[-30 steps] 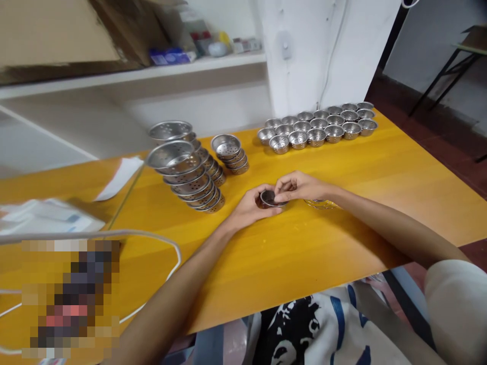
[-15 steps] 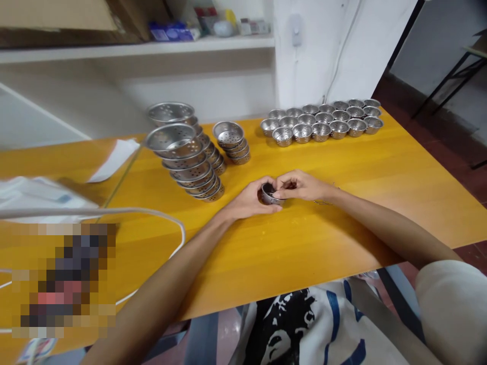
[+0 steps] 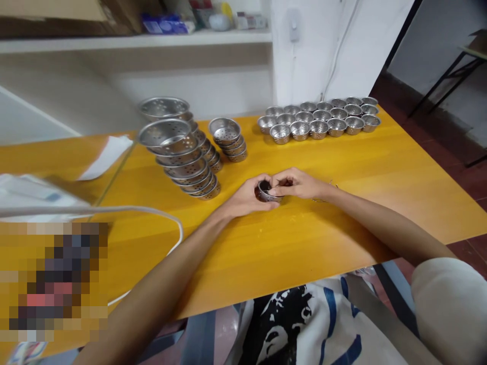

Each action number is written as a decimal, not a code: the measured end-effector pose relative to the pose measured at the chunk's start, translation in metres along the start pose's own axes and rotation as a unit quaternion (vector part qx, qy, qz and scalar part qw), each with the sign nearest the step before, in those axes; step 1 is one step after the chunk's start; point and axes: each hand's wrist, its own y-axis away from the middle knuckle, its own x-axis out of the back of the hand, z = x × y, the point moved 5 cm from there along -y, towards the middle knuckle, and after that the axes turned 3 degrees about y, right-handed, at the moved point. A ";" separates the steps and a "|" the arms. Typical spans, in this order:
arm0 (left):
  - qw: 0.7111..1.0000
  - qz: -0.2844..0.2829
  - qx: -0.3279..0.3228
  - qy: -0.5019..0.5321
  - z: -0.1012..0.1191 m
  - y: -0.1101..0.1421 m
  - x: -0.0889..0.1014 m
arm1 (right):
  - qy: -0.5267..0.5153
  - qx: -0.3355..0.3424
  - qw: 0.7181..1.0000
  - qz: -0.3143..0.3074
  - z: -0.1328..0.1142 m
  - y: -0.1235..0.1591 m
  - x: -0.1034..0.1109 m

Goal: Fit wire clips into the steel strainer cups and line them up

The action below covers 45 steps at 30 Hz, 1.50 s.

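Over the near middle of the yellow table I have a small perforated metal cup (image 3: 265, 195), whose inside looks dark. My left hand (image 3: 246, 198) is wrapped round its left side, with the thumb along the front. My right hand (image 3: 299, 183) is closed at the cup's right rim, thumb over the edge and fingers curled. What lies under those fingers, if anything, is hidden. Left of the hands stand leaning stacks of similar cups: a tall one (image 3: 186, 165), another (image 3: 164, 107) behind it, and a shorter one (image 3: 225, 133).
Several single perforated cups (image 3: 300, 130) stand in rows at the table's (image 3: 342, 172) back right. A white cable (image 3: 152, 209) loops at the left, near white paper (image 3: 106, 157) and a blurred-out patch. Behind the table a shelf (image 3: 213, 38) holds small packages.
The view has shifted slightly, so everything sits a little further left and up. Both hands stay on the cup, with only small finger movement.
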 end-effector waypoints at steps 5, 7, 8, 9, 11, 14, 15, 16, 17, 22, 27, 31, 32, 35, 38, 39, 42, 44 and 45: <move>1.000 0.004 -0.001 0.010 -0.003 0.000 0.001 | -0.017 0.003 1.000 -0.003 -0.001 0.000 -0.001; 1.000 0.008 -0.005 0.007 -0.004 0.001 -0.001 | -0.033 -0.032 0.999 0.010 0.005 0.000 0.002; 1.000 0.014 -0.010 0.003 -0.004 0.002 -0.002 | -0.040 -0.055 0.997 0.036 0.008 -0.001 0.006; 1.000 0.024 -0.016 0.000 -0.003 0.002 -0.002 | -0.042 -0.079 0.993 0.076 0.013 0.000 0.012; 0.998 0.059 -0.027 0.002 -0.003 0.003 -0.002 | -0.031 -0.122 0.978 0.168 0.020 0.002 0.025; 0.991 0.119 -0.050 0.014 -0.005 0.004 -0.002 | -0.024 -0.188 0.960 0.206 0.029 0.008 0.031; 0.989 0.134 -0.059 0.013 -0.007 0.004 -0.002 | -0.030 -0.210 0.959 0.189 0.031 0.009 0.029; 0.987 0.145 -0.067 0.011 -0.008 0.004 -0.002 | -0.040 -0.230 0.957 0.174 0.033 0.010 0.028; 0.985 0.153 -0.074 0.011 -0.011 0.003 -0.003 | -0.050 -0.245 0.954 0.165 0.034 0.010 0.027; 0.977 0.198 -0.044 0.072 -0.040 -0.006 -0.003 | -0.105 -0.283 0.907 0.295 0.036 -0.006 0.046; 0.959 0.270 -0.032 0.080 -0.056 -0.007 0.001 | -0.246 -0.263 0.843 0.399 0.045 -0.063 0.048; 0.960 0.272 -0.054 0.049 -0.053 -0.007 0.001 | -0.286 -0.252 0.811 0.444 0.057 -0.104 0.036; 0.962 0.266 -0.057 0.038 -0.052 -0.007 0.000 | -0.295 -0.250 0.802 0.454 0.060 -0.110 0.033; 0.966 0.251 -0.061 0.013 -0.049 -0.006 0.000 | -0.322 -0.245 0.785 0.469 0.066 -0.123 0.030; 0.968 0.241 -0.070 -0.007 -0.046 -0.004 -0.001 | -0.340 -0.242 0.775 0.475 0.067 -0.128 0.031; 0.968 0.237 -0.074 -0.015 -0.045 -0.004 -0.001 | -0.344 -0.242 0.772 0.476 0.067 -0.129 0.032; 0.969 0.230 -0.086 -0.033 -0.043 -0.004 -0.002 | -0.352 -0.247 0.767 0.476 0.067 -0.128 0.035; 0.969 0.228 -0.089 -0.040 -0.043 -0.004 -0.003 | -0.357 -0.255 0.766 0.470 0.066 -0.126 0.036; 0.969 0.227 -0.089 -0.043 -0.043 -0.005 -0.002 | -0.363 -0.260 0.764 0.465 0.065 -0.125 0.036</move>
